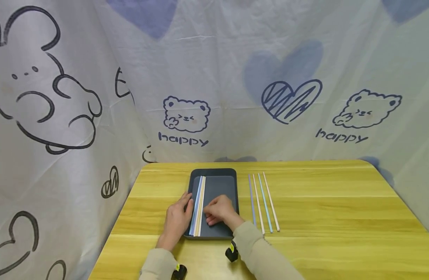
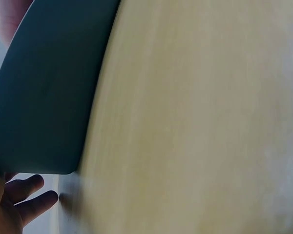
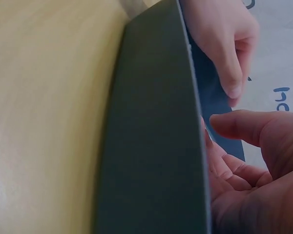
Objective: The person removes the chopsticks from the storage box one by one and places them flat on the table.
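A dark grey tray [image 1: 221, 184] lies on the table with several thin sticks, blue [image 1: 196, 206] and pale yellow or white [image 1: 202, 206], side by side along its left side. My left hand [image 1: 176, 221] rests at the tray's left rim, thumb towards the sticks; in the left wrist view two fingers [image 2: 36, 207] stick out past the tray wall. Inside the tray, my right hand [image 1: 219, 210] has its fingertips beside the rightmost stick, fingers loosely bent. Its thumb [image 3: 239, 127] stretches out in the right wrist view; whether it touches a stick is hidden by the tray wall.
To the right of the tray, several more sticks lie apart on the table [image 1: 326, 217]: a purple one [image 1: 251, 198], a light blue one [image 1: 265, 202] and pale pink ones [image 1: 271, 202]. A printed cloth [image 1: 228, 124] hangs behind and to the sides.
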`<state>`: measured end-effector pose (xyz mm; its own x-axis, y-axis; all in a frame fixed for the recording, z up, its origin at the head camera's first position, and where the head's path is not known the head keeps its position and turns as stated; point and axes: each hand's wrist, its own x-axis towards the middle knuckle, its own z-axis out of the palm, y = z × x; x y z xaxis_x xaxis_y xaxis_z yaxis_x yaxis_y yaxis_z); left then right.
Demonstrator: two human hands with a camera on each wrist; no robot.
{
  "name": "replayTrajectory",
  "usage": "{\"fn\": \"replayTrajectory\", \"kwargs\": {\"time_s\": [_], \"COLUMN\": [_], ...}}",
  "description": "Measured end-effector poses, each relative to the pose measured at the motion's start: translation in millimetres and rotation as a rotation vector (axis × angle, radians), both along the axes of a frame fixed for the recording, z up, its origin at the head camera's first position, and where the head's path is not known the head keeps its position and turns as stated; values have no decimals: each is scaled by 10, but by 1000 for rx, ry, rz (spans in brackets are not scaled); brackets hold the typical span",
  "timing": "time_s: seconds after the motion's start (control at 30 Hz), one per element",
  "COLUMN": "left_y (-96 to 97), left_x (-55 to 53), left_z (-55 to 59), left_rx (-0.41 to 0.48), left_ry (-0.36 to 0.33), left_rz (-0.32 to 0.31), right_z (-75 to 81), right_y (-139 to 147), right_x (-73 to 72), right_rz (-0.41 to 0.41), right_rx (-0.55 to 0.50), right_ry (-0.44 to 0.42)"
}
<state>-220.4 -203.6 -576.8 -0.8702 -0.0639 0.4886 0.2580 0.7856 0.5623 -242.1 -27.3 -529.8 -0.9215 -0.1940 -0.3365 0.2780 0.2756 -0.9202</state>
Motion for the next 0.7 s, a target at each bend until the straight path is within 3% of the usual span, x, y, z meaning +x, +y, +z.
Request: {"fn": "replayTrajectory", "kwargs": {"time_s": [0.7], "left_y": [-3], "left_x": [7], "left_z": [-7], "left_rx": [14], "left_ry": [-4], "left_rz": [-5], "right_z": [-137], "right_y": [-142], "right_x": [-14], "right_rz": [-10], "right_rx": [120], "right_ry": [69]}}
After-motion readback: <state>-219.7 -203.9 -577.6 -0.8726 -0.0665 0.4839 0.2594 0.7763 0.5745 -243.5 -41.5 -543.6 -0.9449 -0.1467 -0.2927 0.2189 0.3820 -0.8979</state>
